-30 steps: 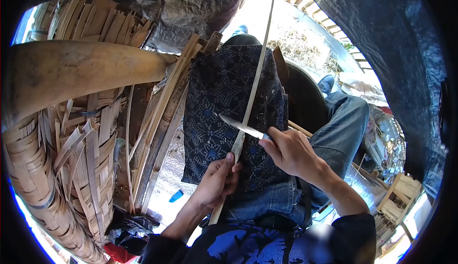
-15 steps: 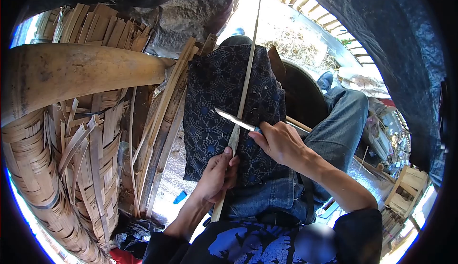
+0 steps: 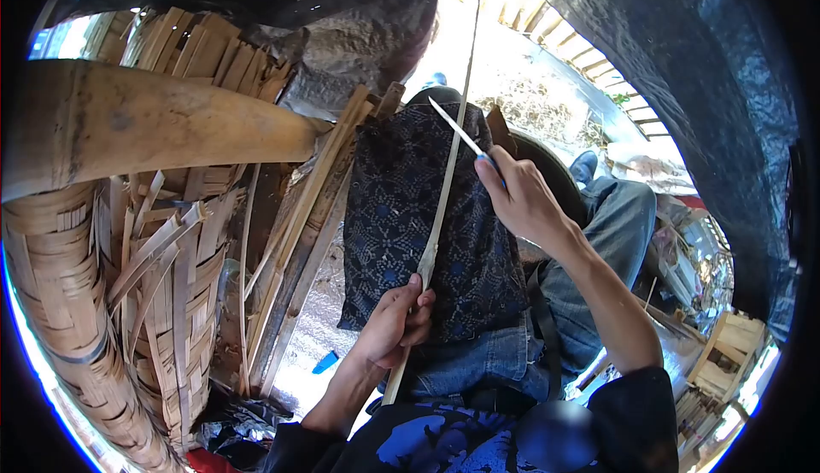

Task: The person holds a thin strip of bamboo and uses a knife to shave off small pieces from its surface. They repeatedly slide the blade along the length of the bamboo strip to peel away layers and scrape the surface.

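Grip: while we shave, our left hand [image 3: 395,323] keeps its fingers closed around the lower part of the bamboo strip [image 3: 444,184], thumb on top, just above the lap.
Blade hand: our right hand [image 3: 518,195] has its fingers wrapped tight on the handle of the knife [image 3: 459,134], the blade lying against the strip near its upper third.
Strip: it runs from below the left fist up across the knee and out past the top of the view, thin and slightly bowed.
Doing it well: we judge the blade should sit shallow, travel away from the body, and move in long even passes; the lower hand must hold firm so the strip does not twist.
Risk: a steep angle would likely dig in and split the strip.
Surface: there is no table; the strip rests on a dark patterned cloth [image 3: 401,217] draped over our jeans [image 3: 611,234].
Room: a woven bamboo basket [image 3: 102,285] stands at our left under a thick bamboo pole [image 3: 145,127], loose split slats [image 3: 299,217] lean between basket and knee, and sunlit ground lies beyond.
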